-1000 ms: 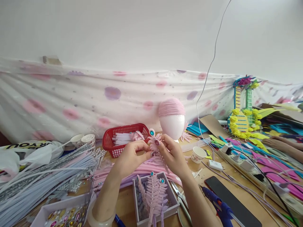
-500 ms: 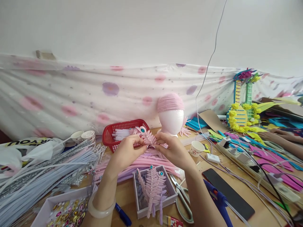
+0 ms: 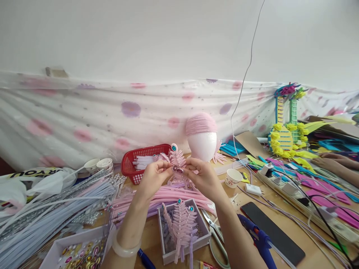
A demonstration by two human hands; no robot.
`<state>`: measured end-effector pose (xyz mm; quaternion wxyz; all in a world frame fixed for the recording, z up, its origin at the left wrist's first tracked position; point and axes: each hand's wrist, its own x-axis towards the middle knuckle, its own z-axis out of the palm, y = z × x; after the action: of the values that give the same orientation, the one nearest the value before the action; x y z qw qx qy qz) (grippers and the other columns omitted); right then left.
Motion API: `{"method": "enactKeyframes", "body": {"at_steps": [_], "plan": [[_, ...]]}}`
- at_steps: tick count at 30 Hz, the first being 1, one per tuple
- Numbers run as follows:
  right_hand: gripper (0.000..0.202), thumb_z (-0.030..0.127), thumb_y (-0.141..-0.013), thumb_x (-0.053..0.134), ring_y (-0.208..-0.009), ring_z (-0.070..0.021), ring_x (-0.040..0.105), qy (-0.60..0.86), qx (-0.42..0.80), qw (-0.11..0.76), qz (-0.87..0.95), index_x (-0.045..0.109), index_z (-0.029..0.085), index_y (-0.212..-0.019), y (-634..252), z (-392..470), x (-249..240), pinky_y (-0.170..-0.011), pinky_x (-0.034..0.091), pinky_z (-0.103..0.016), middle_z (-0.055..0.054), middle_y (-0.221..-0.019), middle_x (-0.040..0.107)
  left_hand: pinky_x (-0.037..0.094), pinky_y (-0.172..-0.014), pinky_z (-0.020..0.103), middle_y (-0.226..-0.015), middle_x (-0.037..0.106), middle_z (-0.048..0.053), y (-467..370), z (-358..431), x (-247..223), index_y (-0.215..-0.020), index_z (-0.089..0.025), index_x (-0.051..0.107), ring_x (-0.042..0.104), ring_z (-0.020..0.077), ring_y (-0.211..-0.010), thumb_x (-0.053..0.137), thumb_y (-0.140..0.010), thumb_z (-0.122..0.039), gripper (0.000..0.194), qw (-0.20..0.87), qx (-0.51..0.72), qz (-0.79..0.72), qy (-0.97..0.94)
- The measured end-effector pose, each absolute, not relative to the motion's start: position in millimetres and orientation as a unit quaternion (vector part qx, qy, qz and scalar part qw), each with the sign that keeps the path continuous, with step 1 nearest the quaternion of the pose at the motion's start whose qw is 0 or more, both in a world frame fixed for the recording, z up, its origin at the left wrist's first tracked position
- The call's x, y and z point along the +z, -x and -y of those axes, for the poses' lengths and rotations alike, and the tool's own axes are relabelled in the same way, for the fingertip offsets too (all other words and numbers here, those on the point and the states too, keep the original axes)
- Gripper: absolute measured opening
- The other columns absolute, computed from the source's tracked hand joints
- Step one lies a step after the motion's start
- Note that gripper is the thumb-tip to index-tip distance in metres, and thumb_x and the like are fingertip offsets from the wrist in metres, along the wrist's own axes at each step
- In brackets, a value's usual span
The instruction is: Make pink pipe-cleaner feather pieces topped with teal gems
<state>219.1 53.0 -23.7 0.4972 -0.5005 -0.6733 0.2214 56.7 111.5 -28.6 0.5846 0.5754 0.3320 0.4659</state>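
Between my two hands I hold a pink feather-shaped ornament (image 3: 177, 160) with a teal gem at its tip and dark gems low down. My left hand (image 3: 156, 175) pinches its left side, thumb against fingers. The fingers of my right hand (image 3: 200, 175) close on its right side. Below them, similar pink feather pieces (image 3: 181, 224) with pearls and teal gems lie across a small grey box (image 3: 206, 236). Behind stands a white foam head (image 3: 202, 144) wrapped on top in pink strands. A red plastic basket (image 3: 129, 170) with white sticks is just beyond my left hand.
Pink and silvery pipe cleaners (image 3: 70, 209) spread leftward, near a box of gems (image 3: 80, 254). Scissors (image 3: 215, 239), a blue glue gun (image 3: 256, 237), a phone (image 3: 272, 231), a paper cup (image 3: 233, 178) and a power strip (image 3: 305, 203) lie right. Another person's hands (image 3: 333, 164) rest far right.
The ornament has turned more upright, its teal-gem tip swinging from the left to point up. Both hands still grip it, and the camera view has shifted slightly.
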Motion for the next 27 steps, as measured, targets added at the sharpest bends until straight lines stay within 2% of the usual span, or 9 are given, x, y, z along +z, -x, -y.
{"method": "enactKeyframes", "body": {"at_steps": [5,10,13,16,19,24,27], "plan": [[0.006,0.024,-0.083,0.060,-0.072,-0.0167,0.065,0.485,0.236,0.544,0.643,0.062,0.018,-0.081,-217,-53,-23,-0.064,0.046,-0.024,-0.001,-0.075,0.069,0.047,-0.070,0.027,-0.069,0.070,0.002,-69,-109,-33,-0.069,-0.015,0.070,0.060,0.0148,-0.069,0.082,-0.054,-0.047,0.037,0.583,0.511,-0.320,-0.544],[0.017,0.034,-0.085,0.062,-0.066,-0.0156,0.061,0.487,0.245,0.521,0.657,0.063,0.017,-0.081,-224,-50,-19,-0.060,0.044,-0.024,-0.001,-0.070,0.067,0.048,-0.073,0.030,-0.071,0.070,0.004,-58,-110,-28,-0.069,-0.013,0.073,0.062,0.0175,-0.072,0.086,-0.053,-0.035,0.031,0.577,0.466,-0.326,-0.586],[0.021,0.038,-0.085,0.063,-0.065,-0.0154,0.061,0.479,0.265,0.503,0.669,0.063,0.018,-0.081,-227,-48,-18,-0.058,0.043,-0.024,-0.001,-0.071,0.068,0.048,-0.074,0.031,-0.075,0.069,0.004,-48,-112,-26,-0.074,-0.014,0.074,0.062,0.0185,-0.075,0.082,-0.060,-0.034,0.026,0.556,0.398,-0.329,-0.652],[0.021,0.039,-0.085,0.063,-0.063,-0.0151,0.060,0.479,0.267,0.494,0.675,0.061,0.018,-0.079,-227,-46,-17,-0.057,0.042,-0.024,-0.001,-0.069,0.067,0.048,-0.076,0.031,-0.078,0.067,0.003,-41,-113,-25,-0.074,-0.015,0.074,0.061,0.0187,-0.080,0.080,-0.063,-0.029,0.019,0.525,0.384,-0.312,-0.692],[0.021,0.038,-0.084,0.064,-0.064,-0.0151,0.060,0.470,0.275,0.495,0.677,0.061,0.018,-0.081,-226,-45,-16,-0.058,0.042,-0.024,-0.001,-0.069,0.066,0.048,-0.075,0.029,-0.076,0.066,0.002,-41,-113,-24,-0.071,-0.015,0.073,0.061,0.0171,-0.078,0.081,-0.062,-0.027,0.017,0.547,0.391,-0.291,-0.680],[0.021,0.037,-0.084,0.067,-0.059,-0.0128,0.056,0.458,0.299,0.496,0.674,0.060,0.018,-0.078,-224,-45,-15,-0.056,0.041,-0.023,0.001,-0.066,0.064,0.044,-0.064,0.026,-0.063,0.062,-0.001,-49,-111,-24,-0.065,-0.014,0.070,0.055,0.0122,-0.062,0.087,-0.053,-0.031,0.027,0.626,0.416,-0.298,-0.588],[0.024,0.039,-0.083,0.068,-0.055,-0.0114,0.052,0.460,0.300,0.491,0.676,0.059,0.017,-0.075,-224,-46,-16,-0.052,0.037,-0.022,0.002,-0.063,0.062,0.044,-0.065,0.025,-0.061,0.063,-0.001,-55,-109,-25,-0.061,-0.014,0.069,0.056,0.0115,-0.062,0.089,-0.046,-0.027,0.028,0.646,0.449,-0.287,-0.547]]}}
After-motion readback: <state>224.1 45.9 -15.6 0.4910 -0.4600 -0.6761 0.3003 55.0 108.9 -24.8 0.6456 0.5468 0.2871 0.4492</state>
